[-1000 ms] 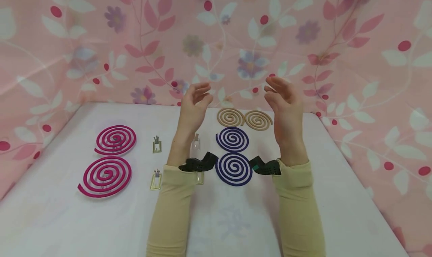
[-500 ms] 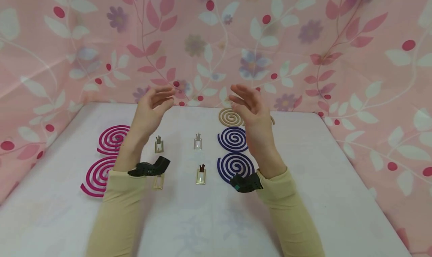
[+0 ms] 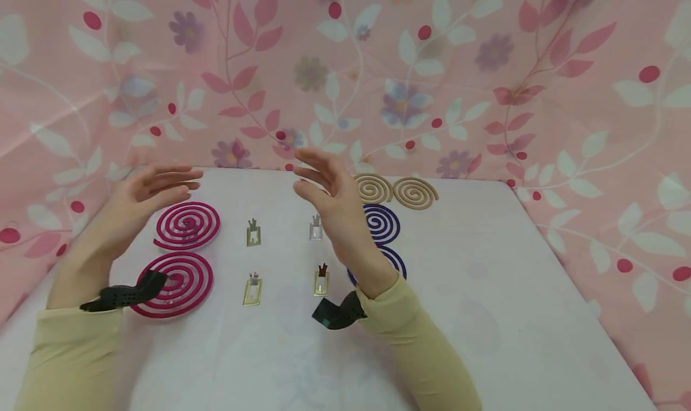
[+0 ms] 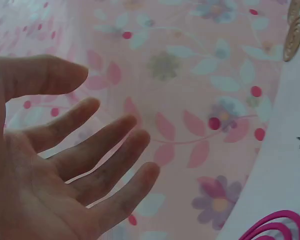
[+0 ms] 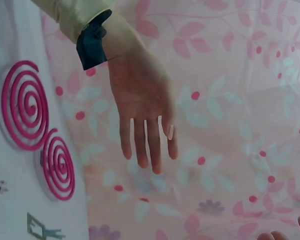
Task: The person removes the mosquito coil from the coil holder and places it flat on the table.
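My left hand [image 3: 129,210] hovers at the left, nearest the far pink spiral mosquito coil [image 3: 187,224]; its thumb and fingers are spread apart and hold nothing. Below it, the near pink mosquito coil [image 3: 174,280] lies partly behind my wrist strap. Further right, my right hand [image 3: 342,219] is raised with relaxed, slightly bent fingers and nothing in it. That hand and forearm partly cover two dark blue coils [image 3: 379,222]. Small metal coil stands with upright prongs lie between the hands: a far-left stand [image 3: 253,237], a near-left stand [image 3: 252,292], a near-right stand [image 3: 321,284] and a far-right stand [image 3: 315,231].
Two tan coils [image 3: 415,193] lie side by side at the table's back edge. A white cloth covers the table [image 3: 486,315]. Floral pink fabric [image 3: 378,69] rises behind it and along both sides.
Both hands have swept leftward above the table, the left hand from the middle to the pink coils, the right from beyond the blue coils to the metal stands. The coils and stands stay put.
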Action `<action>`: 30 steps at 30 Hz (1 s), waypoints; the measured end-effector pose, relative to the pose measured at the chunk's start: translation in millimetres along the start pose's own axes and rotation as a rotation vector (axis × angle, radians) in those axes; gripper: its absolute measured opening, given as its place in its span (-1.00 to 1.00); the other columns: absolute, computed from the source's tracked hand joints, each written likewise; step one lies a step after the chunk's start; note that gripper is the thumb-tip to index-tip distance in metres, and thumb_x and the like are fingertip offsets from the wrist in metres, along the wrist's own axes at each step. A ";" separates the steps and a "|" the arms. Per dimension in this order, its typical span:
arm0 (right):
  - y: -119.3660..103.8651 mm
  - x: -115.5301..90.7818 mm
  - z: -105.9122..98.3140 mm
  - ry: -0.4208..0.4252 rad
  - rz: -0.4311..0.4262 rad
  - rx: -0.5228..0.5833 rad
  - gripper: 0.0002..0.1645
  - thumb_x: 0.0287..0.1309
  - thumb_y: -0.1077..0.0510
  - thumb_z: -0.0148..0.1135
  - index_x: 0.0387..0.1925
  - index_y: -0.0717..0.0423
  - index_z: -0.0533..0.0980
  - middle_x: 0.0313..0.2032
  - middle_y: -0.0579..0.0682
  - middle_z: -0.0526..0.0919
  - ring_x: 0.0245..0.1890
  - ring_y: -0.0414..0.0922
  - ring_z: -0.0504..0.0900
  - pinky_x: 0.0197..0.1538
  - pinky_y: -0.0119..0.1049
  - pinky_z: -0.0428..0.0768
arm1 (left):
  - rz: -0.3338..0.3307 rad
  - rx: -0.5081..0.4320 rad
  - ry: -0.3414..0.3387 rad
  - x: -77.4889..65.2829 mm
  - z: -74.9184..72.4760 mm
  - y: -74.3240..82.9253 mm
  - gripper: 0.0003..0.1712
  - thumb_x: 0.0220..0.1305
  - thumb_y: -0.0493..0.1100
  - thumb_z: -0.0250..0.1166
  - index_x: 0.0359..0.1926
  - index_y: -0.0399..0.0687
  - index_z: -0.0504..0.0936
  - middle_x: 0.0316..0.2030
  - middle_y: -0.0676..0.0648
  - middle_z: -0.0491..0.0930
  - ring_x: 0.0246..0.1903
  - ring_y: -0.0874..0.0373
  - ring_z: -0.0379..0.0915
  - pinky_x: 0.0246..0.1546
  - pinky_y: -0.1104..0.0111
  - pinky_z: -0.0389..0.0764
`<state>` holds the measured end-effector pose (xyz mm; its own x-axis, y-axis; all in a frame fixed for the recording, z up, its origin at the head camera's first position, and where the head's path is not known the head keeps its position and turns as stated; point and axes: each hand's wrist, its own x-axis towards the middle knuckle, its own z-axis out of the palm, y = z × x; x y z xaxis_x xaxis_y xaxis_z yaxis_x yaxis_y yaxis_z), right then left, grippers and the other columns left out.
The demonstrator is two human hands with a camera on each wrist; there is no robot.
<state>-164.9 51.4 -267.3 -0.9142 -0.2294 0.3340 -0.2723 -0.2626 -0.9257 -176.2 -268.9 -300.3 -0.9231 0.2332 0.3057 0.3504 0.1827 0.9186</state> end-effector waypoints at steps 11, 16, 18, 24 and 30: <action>20.7 -5.9 52.3 -0.036 0.044 0.013 -0.44 0.26 0.39 0.19 0.29 0.17 0.41 0.24 0.00 0.52 0.16 -0.16 0.55 0.27 -0.38 0.51 | 0.029 0.067 -0.161 -32.5 -65.4 3.2 -0.47 0.38 -0.60 -0.06 0.36 -0.50 0.25 0.30 -0.18 0.48 0.20 0.19 0.52 0.13 0.53 0.54; 38.9 -9.6 61.9 -0.037 0.118 0.017 -0.46 0.27 0.33 0.24 0.27 0.08 0.44 0.23 -0.07 0.52 0.15 -0.18 0.55 0.22 -0.40 0.55 | 0.039 -0.049 -0.242 -43.5 -92.0 -29.0 -0.44 0.33 -0.68 -0.11 0.35 -0.59 0.19 0.32 -0.23 0.45 0.24 0.12 0.50 0.15 0.43 0.56; 47.0 -11.3 66.8 -0.048 0.154 0.021 -0.46 0.27 0.31 0.25 0.27 0.06 0.44 0.23 -0.09 0.52 0.14 -0.19 0.55 0.20 -0.39 0.57 | 0.005 -0.024 -0.249 -48.8 -99.5 -43.1 -0.43 0.33 -0.67 -0.08 0.36 -0.54 0.21 0.33 -0.18 0.45 0.24 0.13 0.50 0.13 0.45 0.57; 72.5 -19.5 82.9 -0.074 0.315 -0.019 -0.47 0.25 0.26 0.29 0.24 -0.05 0.47 0.15 -0.23 0.55 0.14 -0.18 0.55 0.11 -0.42 0.59 | -0.309 0.269 -0.223 -63.5 -103.2 -64.6 -0.49 0.45 -0.39 0.09 0.38 -0.19 0.36 0.26 0.02 0.54 0.14 0.29 0.55 0.00 0.56 0.56; 90.7 -28.6 97.2 -0.096 0.432 -0.081 -0.50 0.23 0.24 0.32 0.19 -0.09 0.49 0.07 -0.33 0.54 0.10 -0.25 0.54 0.07 -0.44 0.61 | -0.424 0.208 -0.341 -68.8 -101.3 -75.4 -0.57 0.44 -0.31 0.13 0.29 -0.21 0.40 0.21 -0.10 0.54 0.12 0.20 0.58 0.00 0.34 0.68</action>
<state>-134.2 -56.9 -343.6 -0.9183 -0.3888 -0.0750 0.1024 -0.0501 -0.9935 -155.1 -395.5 -365.1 -0.8986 0.3863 -0.2080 0.0163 0.5032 0.8640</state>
